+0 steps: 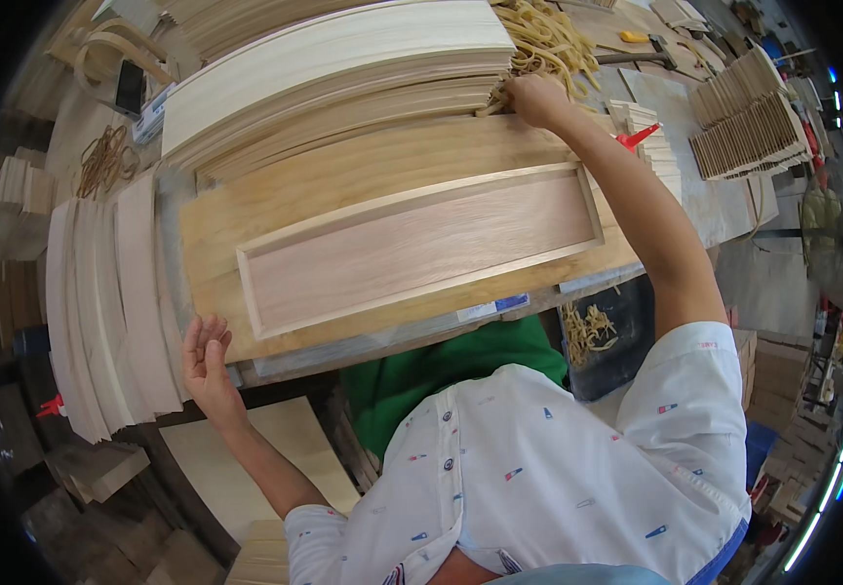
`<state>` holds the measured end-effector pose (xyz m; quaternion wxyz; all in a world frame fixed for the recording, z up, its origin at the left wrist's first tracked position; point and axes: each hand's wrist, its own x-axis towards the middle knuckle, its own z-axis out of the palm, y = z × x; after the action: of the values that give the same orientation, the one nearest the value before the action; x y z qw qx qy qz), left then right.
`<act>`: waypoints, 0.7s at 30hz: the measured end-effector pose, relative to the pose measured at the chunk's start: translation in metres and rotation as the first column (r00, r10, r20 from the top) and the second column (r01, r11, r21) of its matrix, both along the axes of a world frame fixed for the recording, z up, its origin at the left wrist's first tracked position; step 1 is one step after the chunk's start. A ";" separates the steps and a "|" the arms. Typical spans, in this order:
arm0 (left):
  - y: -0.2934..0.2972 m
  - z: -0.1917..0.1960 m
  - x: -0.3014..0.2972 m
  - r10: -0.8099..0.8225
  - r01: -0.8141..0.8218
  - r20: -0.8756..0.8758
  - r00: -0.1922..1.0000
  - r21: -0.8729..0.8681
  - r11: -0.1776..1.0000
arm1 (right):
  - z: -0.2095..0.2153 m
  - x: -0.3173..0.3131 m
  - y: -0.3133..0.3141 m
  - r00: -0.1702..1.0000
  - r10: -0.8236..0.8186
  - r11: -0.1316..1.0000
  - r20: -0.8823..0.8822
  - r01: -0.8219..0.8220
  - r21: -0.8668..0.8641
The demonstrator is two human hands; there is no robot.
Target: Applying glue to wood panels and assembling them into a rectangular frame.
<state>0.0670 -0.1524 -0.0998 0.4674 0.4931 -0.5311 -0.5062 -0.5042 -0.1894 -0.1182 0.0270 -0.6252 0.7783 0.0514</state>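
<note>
A long, shallow wooden tray [421, 244] with a pinkish bottom and pale raised rim lies on a plywood board [209, 263] in front of me. My right hand [538, 100] reaches past its far right corner to a heap of yellowish rubber bands [553, 44]. The fingers there are bent closed at the heap's near edge, where some bands hang by the fingertips; the exact grip is partly hidden. By the board's near left corner, my left hand [209, 366] is raised with its fingers apart, holding nothing.
A stack of long pale boards [343, 68] stands behind the tray. More thin boards [109, 302] lie at the left. Bundled wooden slats [748, 117], a red-nozzled bottle [639, 136] and a hammer [641, 57] are to the right. A dark bin [611, 336] holds more bands below the bench.
</note>
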 end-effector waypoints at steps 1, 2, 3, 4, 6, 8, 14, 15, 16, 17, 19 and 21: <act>0.004 0.000 0.002 0.006 -0.006 0.000 1.000 -0.003 1.000 | 0.003 0.004 -0.001 1.000 0.006 1.000 0.000 -0.006 -0.003; 0.008 0.001 0.003 0.022 -0.023 -0.016 1.000 -0.013 1.000 | 0.005 0.008 -0.002 0.999 -0.025 0.999 -0.025 0.026 0.041; 0.011 0.002 0.004 0.039 -0.039 -0.032 0.999 -0.024 0.999 | 0.010 0.013 -0.002 0.997 -0.055 0.995 -0.053 0.059 0.083; 0.014 0.003 0.004 0.044 -0.045 -0.032 0.998 -0.031 0.999 | 0.013 0.016 -0.002 0.997 -0.050 0.996 -0.053 0.054 0.076; 0.020 0.005 0.007 0.068 -0.069 -0.035 0.997 -0.027 0.997 | 0.019 0.020 0.000 0.992 -0.004 0.981 -0.122 0.027 0.191; 0.025 0.005 0.011 0.070 -0.071 -0.035 0.997 -0.033 0.997 | 0.025 0.024 0.001 0.993 -0.011 0.980 -0.116 0.034 0.194; 0.033 0.014 0.016 0.089 -0.090 -0.024 0.996 -0.056 0.994 | 0.055 -0.027 -0.015 0.801 -0.280 0.868 0.529 0.447 -0.218; 0.033 0.015 0.016 0.086 -0.089 -0.041 0.995 -0.072 0.993 | 0.069 -0.037 -0.016 0.755 -0.231 0.817 0.613 0.493 -0.299; 0.032 0.017 0.014 0.076 -0.079 -0.041 0.996 -0.075 0.994 | 0.079 -0.047 -0.016 0.707 -0.173 0.752 0.685 0.544 -0.371; 0.031 0.018 0.011 0.067 -0.072 -0.059 0.996 -0.077 0.994 | 0.083 -0.053 -0.015 0.706 -0.178 0.745 0.686 0.552 -0.375; 0.030 0.022 0.003 0.053 -0.060 -0.078 0.996 -0.085 0.995 | 0.093 -0.055 -0.013 0.585 -0.014 0.468 0.811 0.720 -0.511; 0.029 0.029 -0.006 0.022 -0.029 -0.076 0.997 -0.091 0.995 | 0.098 -0.043 -0.005 0.664 0.004 0.427 0.747 0.674 -0.602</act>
<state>0.0607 -0.1234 -0.0713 0.5155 0.4585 -0.5296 -0.4934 -0.5471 -0.1944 -0.0202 -0.0036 -0.3432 0.7512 -0.5638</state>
